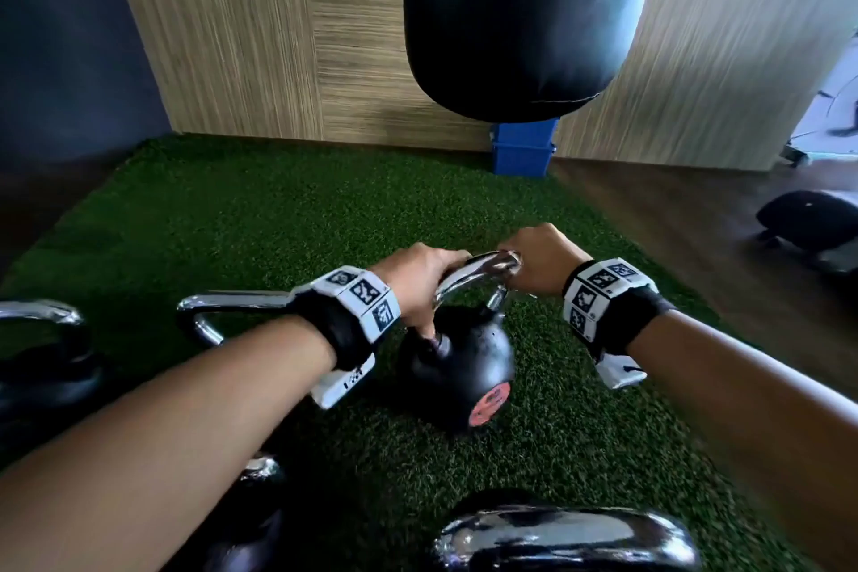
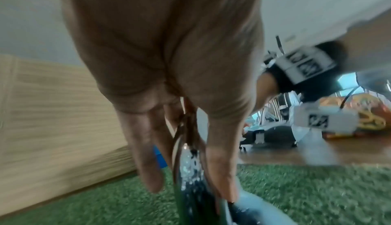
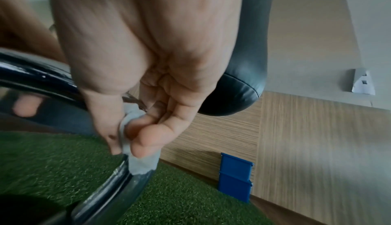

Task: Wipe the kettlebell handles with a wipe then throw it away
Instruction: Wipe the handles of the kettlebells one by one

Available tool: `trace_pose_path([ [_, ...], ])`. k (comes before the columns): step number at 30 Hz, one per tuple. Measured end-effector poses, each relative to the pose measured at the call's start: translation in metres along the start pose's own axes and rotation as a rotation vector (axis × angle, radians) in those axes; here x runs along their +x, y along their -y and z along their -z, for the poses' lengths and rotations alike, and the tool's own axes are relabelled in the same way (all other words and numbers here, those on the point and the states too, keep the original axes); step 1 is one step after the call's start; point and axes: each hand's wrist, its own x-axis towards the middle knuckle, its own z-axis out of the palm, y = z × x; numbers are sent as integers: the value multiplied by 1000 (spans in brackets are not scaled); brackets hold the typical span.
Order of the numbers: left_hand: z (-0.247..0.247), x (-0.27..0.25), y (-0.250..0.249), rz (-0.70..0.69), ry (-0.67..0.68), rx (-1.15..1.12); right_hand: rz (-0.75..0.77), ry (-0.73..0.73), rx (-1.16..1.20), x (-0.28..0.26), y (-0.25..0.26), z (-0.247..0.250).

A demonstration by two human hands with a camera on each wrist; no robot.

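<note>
A black kettlebell (image 1: pixel 457 379) with a pink label and a chrome handle (image 1: pixel 473 276) stands on green turf. My left hand (image 1: pixel 418 281) grips the handle's left side, its fingers (image 2: pixel 146 153) wrapped over the chrome bar (image 2: pixel 188 178). At the handle's right end, my right hand (image 1: pixel 534 260) pinches a white wipe (image 3: pixel 135 153) between thumb and fingers and presses it on the chrome (image 3: pixel 118 183). The wipe is hidden in the head view.
Other kettlebells stand close by: one at the left (image 1: pixel 46 353), one behind my left wrist (image 1: pixel 223 311), one at the bottom (image 1: pixel 566 539). A black punching bag (image 1: pixel 515 14) hangs ahead. A blue bin (image 1: pixel 522 149) stands by the wooden wall.
</note>
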Motion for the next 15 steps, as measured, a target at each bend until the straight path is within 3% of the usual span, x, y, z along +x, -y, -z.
trace_pose_path([
  [5, 10, 13, 26, -52, 40, 59, -171, 33, -12, -23, 3, -7],
  [9, 3, 19, 36, -73, 1, 60, -221, 16, 35, -28, 8, -7],
  [15, 1, 5, 22, 80, -40, -54, -315, 54, 170, -30, 15, -2],
])
